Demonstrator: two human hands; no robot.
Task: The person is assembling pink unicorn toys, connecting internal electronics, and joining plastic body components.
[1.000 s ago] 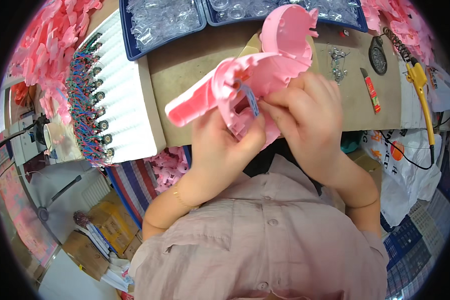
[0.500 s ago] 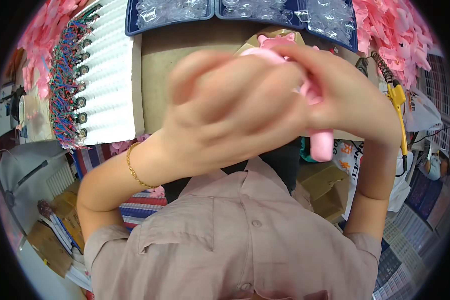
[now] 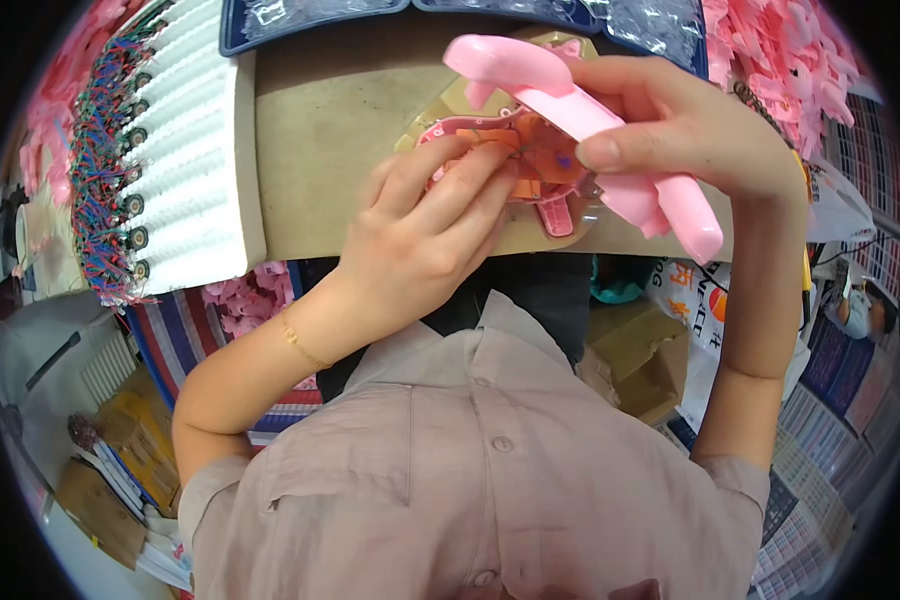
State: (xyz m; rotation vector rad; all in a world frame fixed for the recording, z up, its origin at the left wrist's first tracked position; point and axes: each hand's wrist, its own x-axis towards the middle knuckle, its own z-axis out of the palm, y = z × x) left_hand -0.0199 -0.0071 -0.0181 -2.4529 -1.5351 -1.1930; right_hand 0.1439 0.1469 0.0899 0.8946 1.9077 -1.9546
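My right hand (image 3: pixel 685 130) grips a pink moulded plastic shell half (image 3: pixel 580 115), thumb on its near side, and holds it tilted above the bench. Below it, another pink shell half (image 3: pixel 555 215) lies open side up in a yellowish translucent holder (image 3: pixel 570 235), with orange pieces (image 3: pixel 540 165) inside. Over the left part of this lower shell is my left hand (image 3: pixel 435 220), its fingers bent and close together, tips down at the orange pieces. What those tips pinch, if anything, is hidden.
On the left, a white ribbed tray (image 3: pixel 195 150) holds several small round parts with coloured wires (image 3: pixel 105 200). Blue bins (image 3: pixel 320 15) of clear plastic parts line the far edge. Pink parts (image 3: pixel 790 60) are heaped at far right. A cardboard box (image 3: pixel 635 350) stands below the bench.
My hands, together before, have come apart. The left has lowered to the open shell in the holder; the right keeps the pink shell half, now in fuller view.
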